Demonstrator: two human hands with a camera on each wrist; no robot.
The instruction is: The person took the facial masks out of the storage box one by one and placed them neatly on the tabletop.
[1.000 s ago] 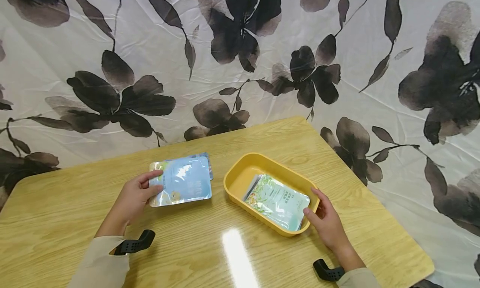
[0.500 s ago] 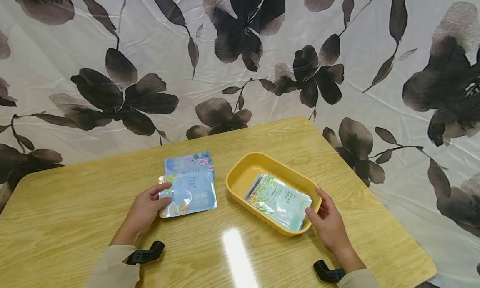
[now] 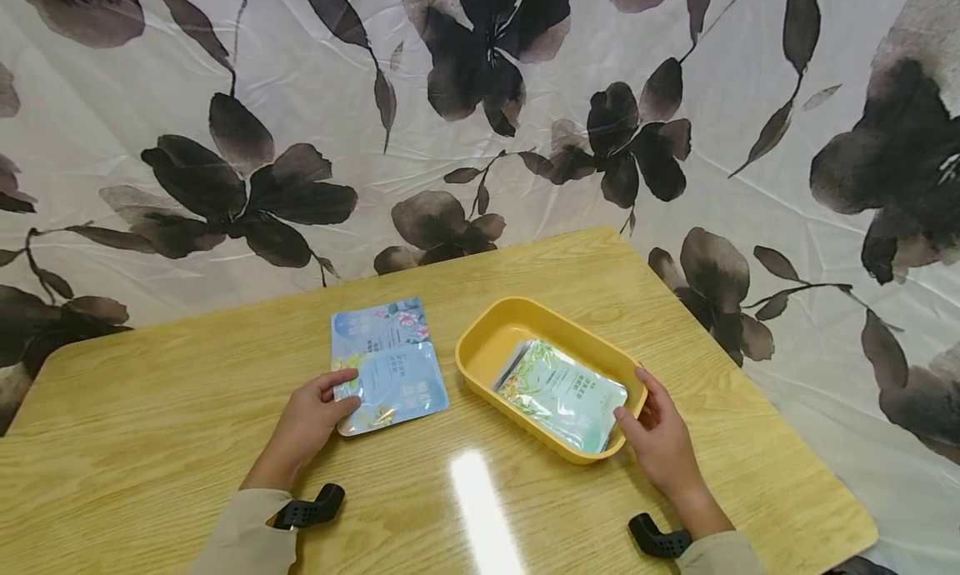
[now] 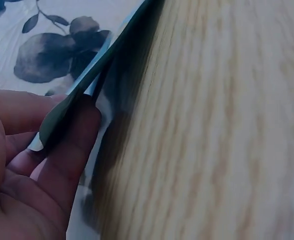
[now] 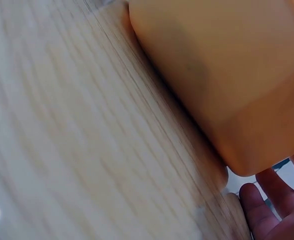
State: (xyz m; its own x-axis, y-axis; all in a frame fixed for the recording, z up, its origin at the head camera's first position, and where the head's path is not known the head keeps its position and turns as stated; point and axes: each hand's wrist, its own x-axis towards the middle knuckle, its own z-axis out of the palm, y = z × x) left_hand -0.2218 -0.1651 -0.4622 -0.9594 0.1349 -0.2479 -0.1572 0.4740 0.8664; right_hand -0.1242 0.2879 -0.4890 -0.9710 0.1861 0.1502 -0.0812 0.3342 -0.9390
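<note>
My left hand (image 3: 311,421) pinches the left edge of a light blue foil sachet (image 3: 405,385), thumb on top and other fingers beneath. In the left wrist view the sachet (image 4: 82,85) appears edge-on between thumb and fingers, tilted over the wood. A second blue sachet with pink flowers (image 3: 378,325) lies just behind and is partly overlapped by the held one. My right hand (image 3: 663,442) grips the near right end of a yellow plastic bin (image 3: 480,354), thumb at the rim and fingers round the outside. Inside, a pale green sachet (image 3: 573,400) tops a small stack.
The wood-grain table (image 3: 180,400) has rounded corners and its right edge (image 3: 795,454) slants away beyond the bin. A floral cloth (image 3: 315,67) hangs behind it. Light glares off the tabletop between the two hands.
My left hand has drawn the light blue sachet toward me and to the right, uncovering more of the flowered sachet behind it. My right hand keeps its grip on the bin.
</note>
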